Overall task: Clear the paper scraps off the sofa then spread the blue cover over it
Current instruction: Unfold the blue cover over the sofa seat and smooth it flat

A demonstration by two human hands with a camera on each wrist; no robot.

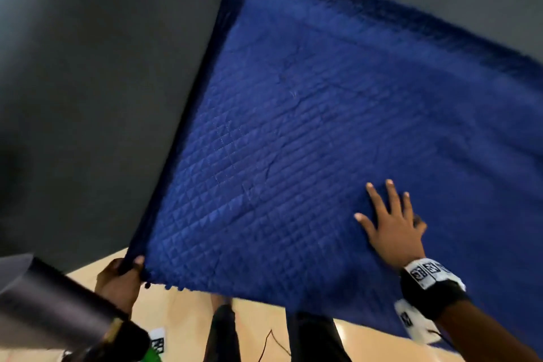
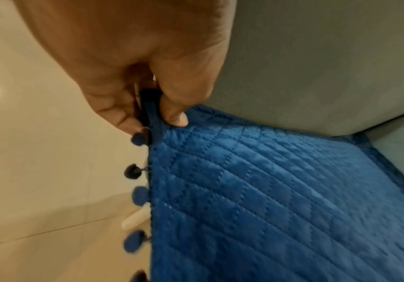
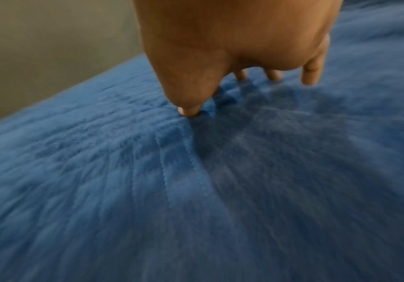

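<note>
At the front left corner of the seat, the left hand [image 2: 133, 80] is pinching the dark binding of the blue cover [image 1: 293, 126] between thumb and curled fingers, just above the first pompom [image 2: 138, 138] of the fringe. Right hand [image 1: 392, 223] is lying flat on the quilting near the front edge, fingers spread and pressing the fabric down. Cover is lying over the seat of the grey sofa [image 1: 88, 97], its far and left edges running along the backrest and armrest, its front edge hanging toward the floor [image 1: 182, 311]. No paper scraps are showing. Judged step: tensioning and smoothing. To do it well, the left should be drawing the corner outward while the right is sweeping creases toward the edge, keeping the border parallel to the armrest.
</note>
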